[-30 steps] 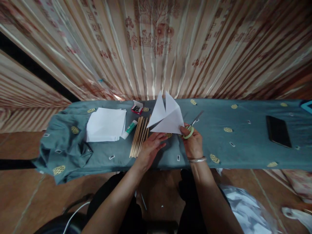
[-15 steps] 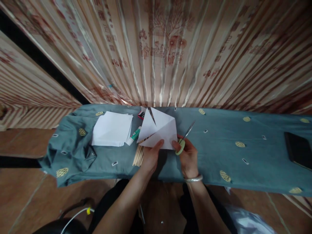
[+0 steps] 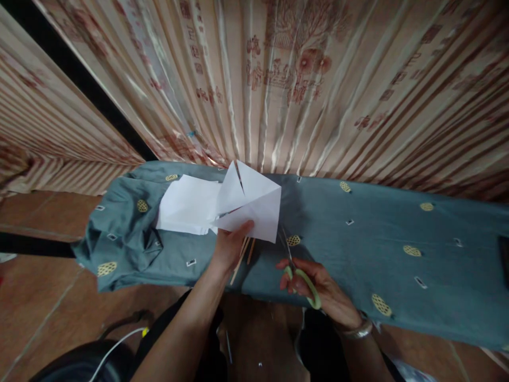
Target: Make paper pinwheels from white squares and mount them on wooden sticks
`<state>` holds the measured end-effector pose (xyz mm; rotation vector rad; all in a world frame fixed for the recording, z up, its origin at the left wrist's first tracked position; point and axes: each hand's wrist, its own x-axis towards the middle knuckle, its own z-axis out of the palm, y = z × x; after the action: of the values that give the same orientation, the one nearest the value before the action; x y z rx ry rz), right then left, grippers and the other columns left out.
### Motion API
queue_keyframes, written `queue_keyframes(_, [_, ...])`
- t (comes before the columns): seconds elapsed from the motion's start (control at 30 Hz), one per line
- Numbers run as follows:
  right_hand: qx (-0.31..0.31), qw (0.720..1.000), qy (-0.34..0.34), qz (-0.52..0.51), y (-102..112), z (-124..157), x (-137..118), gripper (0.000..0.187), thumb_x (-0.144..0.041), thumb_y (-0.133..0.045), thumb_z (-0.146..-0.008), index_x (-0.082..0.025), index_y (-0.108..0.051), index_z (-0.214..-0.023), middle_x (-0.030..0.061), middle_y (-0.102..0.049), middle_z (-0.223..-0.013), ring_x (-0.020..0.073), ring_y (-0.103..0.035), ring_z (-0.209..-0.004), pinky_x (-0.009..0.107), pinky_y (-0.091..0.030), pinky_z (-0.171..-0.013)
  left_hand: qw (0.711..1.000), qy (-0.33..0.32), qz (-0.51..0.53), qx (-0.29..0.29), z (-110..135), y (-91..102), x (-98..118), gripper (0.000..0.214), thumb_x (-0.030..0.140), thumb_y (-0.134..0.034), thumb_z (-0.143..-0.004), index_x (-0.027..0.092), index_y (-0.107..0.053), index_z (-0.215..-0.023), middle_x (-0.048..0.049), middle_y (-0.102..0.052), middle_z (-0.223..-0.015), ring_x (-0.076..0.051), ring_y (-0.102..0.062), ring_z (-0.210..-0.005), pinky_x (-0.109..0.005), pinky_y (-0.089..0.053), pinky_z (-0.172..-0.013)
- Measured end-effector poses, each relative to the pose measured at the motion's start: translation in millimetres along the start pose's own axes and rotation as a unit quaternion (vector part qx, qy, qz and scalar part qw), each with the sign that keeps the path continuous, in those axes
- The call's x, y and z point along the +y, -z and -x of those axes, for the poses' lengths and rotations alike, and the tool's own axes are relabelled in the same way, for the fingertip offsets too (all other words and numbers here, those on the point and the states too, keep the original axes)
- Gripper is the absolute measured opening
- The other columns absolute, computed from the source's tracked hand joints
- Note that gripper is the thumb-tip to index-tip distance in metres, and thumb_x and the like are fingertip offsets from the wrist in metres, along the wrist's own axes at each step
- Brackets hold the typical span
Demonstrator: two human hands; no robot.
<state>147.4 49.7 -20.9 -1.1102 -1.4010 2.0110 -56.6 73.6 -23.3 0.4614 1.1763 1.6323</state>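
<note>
A square sheet of white paper (image 3: pixel 258 199) with slits cut in from two of its corners is raised above the cloth. My left hand (image 3: pixel 233 241) pinches its lower edge, thumb on top. My right hand (image 3: pixel 314 284) is apart from the paper, lower and to the right, with the green-handled scissors (image 3: pixel 298 278) in its fingers. The blades point up toward the sheet's lower right corner. Thin wooden sticks (image 3: pixel 240 260) lie under the left hand, partly hidden by it and the paper.
A stack of white paper (image 3: pixel 185 204) lies left of my left hand on the teal cloth (image 3: pixel 366 249) that covers the narrow bench. A pleated curtain (image 3: pixel 274 106) hangs behind. The edge of a black object (image 3: pixel 504 262) shows at far right.
My right hand has let go of the paper and moved down and right, swinging the scissors' handles round. The left hand has carried the paper left, over the glue stick, which is now hidden.
</note>
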Motion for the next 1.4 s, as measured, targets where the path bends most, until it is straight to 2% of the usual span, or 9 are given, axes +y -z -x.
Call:
queue_keyframes(0.13, [-0.049, 0.998, -0.024, 0.024, -0.2, 4.6, -1.2, 0.056, -0.058, -0.075, -0.071, -0.015, -0.068, -0.106, 0.0034, -0.065, -0.075, 0.0131, -0.055, -0.063, 0.028, -0.044, -0.06, 1.0, 0.021, 0.001, -0.01, 3.4, 0.8, 0.0, 0.043, 0.024, -0.084, -0.057, 0.018, -0.071, -0.097, -0.005, -0.076, -0.095, -0.025, -0.068, -0.095, -0.041, -0.05, -0.096])
queue_keyframes(0.27, [-0.053, 0.999, -0.013, 0.004, -3.1, 3.3, -3.5, 0.055, -0.059, -0.074, -0.073, -0.016, -0.067, -0.107, 0.0033, -0.066, -0.075, 0.0138, -0.056, -0.063, 0.029, -0.045, -0.06, 0.999, 0.031, 0.001, -0.018, 6.4, -0.8, -2.6, 0.047, 0.022, -0.086, -0.053, 0.017, -0.071, -0.098, -0.0042, -0.076, -0.09, -0.025, -0.068, -0.095, -0.041, -0.049, -0.096])
queue_keyframes(0.47, [-0.058, 0.998, -0.004, 0.002, -3.7, 1.9, -3.7, 0.055, -0.063, -0.071, -0.073, -0.017, -0.066, -0.103, 0.0026, -0.064, -0.074, 0.0137, -0.054, -0.062, 0.029, -0.043, -0.059, 0.999, 0.042, -0.016, -0.002, 8.0, -2.4, -5.9, 0.039, 0.024, -0.086, -0.05, 0.016, -0.072, -0.085, -0.0048, -0.076, -0.089, -0.024, -0.068, -0.089, -0.04, -0.05, -0.093])
queue_keyframes(0.83, [-0.064, 0.998, -0.006, 0.015, -1.7, 3.3, -3.9, 0.058, -0.065, -0.07, -0.074, -0.016, -0.063, -0.104, 0.0032, -0.063, -0.074, 0.0131, -0.053, -0.063, 0.028, -0.042, -0.059, 0.999, 0.042, -0.013, -0.003, 9.6, -2.0, -8.6, 0.038, 0.023, -0.087, -0.05, 0.017, -0.071, -0.084, -0.0048, -0.076, -0.093, -0.023, -0.068, -0.09, -0.039, -0.05, -0.092])
queue_keyframes(1.13, [-0.042, 0.999, -0.014, -0.021, -3.3, 3.1, 1.2, 0.046, -0.053, -0.075, -0.074, -0.016, -0.067, -0.1, 0.0018, -0.065, -0.07, 0.0116, -0.055, -0.058, 0.027, -0.043, -0.055, 0.999, 0.044, -0.02, -0.006, 8.9, -1.4, -9.4, 0.043, 0.024, -0.088, -0.051, 0.017, -0.072, -0.09, -0.0055, -0.076, -0.095, -0.023, -0.068, -0.09, -0.039, -0.05, -0.092])
queue_keyframes(1.4, [-0.034, 0.995, -0.043, -0.086, -5.4, 2.9, 1.1, 0.03, -0.028, -0.08, -0.071, -0.018, -0.069, -0.097, -0.0016, -0.066, -0.066, 0.0097, -0.056, -0.056, 0.025, -0.046, -0.056, 0.999, 0.044, -0.016, -0.007, 8.2, 0.2, -9.0, 0.044, 0.023, -0.086, -0.052, 0.016, -0.072, -0.093, -0.0051, -0.075, -0.095, -0.023, -0.068, -0.091, -0.039, -0.05, -0.093])
